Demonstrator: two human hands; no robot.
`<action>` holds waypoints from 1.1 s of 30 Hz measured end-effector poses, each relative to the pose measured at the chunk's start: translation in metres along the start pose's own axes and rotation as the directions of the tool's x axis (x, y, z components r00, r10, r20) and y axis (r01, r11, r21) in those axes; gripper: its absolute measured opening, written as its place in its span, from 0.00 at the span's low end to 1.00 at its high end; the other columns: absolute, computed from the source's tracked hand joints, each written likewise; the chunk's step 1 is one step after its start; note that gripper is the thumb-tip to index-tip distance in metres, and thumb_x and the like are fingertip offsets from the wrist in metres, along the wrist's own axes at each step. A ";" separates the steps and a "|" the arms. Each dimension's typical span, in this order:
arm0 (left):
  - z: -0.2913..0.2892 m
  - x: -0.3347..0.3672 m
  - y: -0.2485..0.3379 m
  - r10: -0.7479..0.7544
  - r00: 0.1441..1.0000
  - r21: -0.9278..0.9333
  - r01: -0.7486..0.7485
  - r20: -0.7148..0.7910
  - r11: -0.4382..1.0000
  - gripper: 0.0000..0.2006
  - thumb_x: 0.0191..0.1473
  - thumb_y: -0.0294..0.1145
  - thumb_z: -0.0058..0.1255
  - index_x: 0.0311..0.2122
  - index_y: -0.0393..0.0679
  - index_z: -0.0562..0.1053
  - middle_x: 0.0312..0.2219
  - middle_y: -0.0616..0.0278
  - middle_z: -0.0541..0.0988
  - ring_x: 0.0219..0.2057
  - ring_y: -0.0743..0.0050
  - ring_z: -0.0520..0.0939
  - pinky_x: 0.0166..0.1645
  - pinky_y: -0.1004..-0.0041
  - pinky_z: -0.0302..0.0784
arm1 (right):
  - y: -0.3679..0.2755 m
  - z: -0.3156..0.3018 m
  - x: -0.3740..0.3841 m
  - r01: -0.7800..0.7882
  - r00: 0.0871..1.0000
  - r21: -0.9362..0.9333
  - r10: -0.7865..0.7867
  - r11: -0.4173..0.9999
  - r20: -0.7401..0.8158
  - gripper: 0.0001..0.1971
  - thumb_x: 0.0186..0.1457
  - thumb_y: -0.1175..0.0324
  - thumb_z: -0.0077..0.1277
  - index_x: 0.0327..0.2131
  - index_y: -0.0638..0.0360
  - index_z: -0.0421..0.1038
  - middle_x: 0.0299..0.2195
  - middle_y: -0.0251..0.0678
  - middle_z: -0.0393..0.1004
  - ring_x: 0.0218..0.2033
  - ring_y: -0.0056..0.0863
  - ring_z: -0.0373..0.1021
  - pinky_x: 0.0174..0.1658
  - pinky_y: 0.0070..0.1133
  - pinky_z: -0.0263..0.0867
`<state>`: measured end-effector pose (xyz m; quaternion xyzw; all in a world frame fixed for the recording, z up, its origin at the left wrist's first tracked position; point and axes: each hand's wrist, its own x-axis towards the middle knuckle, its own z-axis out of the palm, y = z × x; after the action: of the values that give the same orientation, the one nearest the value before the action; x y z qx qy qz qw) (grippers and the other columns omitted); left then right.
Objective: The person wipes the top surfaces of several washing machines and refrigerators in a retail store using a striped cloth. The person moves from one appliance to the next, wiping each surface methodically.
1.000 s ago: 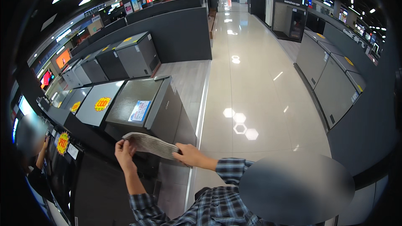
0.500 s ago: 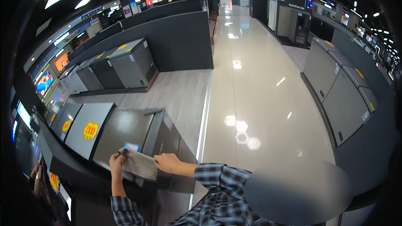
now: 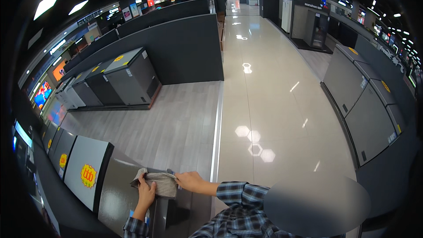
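A grey-and-white striped cloth (image 3: 164,185), partly folded, is held between my two hands over the top edge of a dark grey chest freezer (image 3: 119,189). My left hand (image 3: 145,192) grips its left part, with thumb and fingers bent on the fabric. At the cloth's right end, my right hand (image 3: 189,181) pinches the edge. A blue-and-white label (image 3: 132,213) shows beside my left wrist on the freezer lid. Whether the cloth touches the lid underneath, I cannot tell.
To the left, a light grey freezer (image 3: 86,169) with a yellow-red sticker adjoins this one. More freezers (image 3: 128,79) stand beyond, against a dark partition (image 3: 189,48). A shiny tiled aisle (image 3: 264,105) runs ahead; grey freezers (image 3: 370,110) line its right side.
Both hands have carried the cloth to the freezer's far edge. My left hand has shifted from pinching a corner to gripping the fabric, which is now more bunched. The view has shifted too.
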<state>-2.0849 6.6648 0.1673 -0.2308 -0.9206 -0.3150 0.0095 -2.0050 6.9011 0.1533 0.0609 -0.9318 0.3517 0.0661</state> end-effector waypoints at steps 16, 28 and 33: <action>0.103 0.111 0.192 -0.414 0.807 0.014 0.462 -0.420 0.887 0.35 0.51 0.23 0.44 0.63 0.40 0.46 0.62 0.38 0.54 0.64 0.41 0.55 0.65 0.57 0.52 | 0.170 -0.134 0.099 0.284 0.925 0.190 -0.321 0.940 0.202 0.08 0.57 0.65 0.45 0.35 0.58 0.69 0.24 0.44 0.75 0.28 0.46 0.74 0.30 0.39 0.68; 0.251 0.334 0.346 -0.193 0.841 -0.069 0.184 -0.505 0.981 0.28 0.54 0.21 0.44 0.60 0.35 0.54 0.57 0.40 0.62 0.59 0.43 0.64 0.62 0.57 0.60 | 0.378 -0.324 0.132 0.097 0.993 0.258 -0.075 0.961 -0.097 0.10 0.57 0.64 0.47 0.40 0.55 0.66 0.35 0.38 0.72 0.33 0.42 0.72 0.34 0.36 0.68; 0.344 0.455 0.401 -0.123 0.888 -0.184 0.045 -0.442 0.982 0.14 0.59 0.25 0.46 0.49 0.31 0.65 0.42 0.47 0.75 0.43 0.60 0.76 0.49 0.68 0.72 | 0.519 -0.408 0.152 -0.147 0.926 0.282 0.232 0.948 -0.299 0.09 0.55 0.67 0.45 0.38 0.57 0.67 0.35 0.41 0.72 0.35 0.44 0.71 0.36 0.36 0.68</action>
<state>-2.2745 7.3349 0.1970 -0.1112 -0.8723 -0.4367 0.1899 -2.2049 7.5483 0.1466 -0.0814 -0.8564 0.4782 0.1772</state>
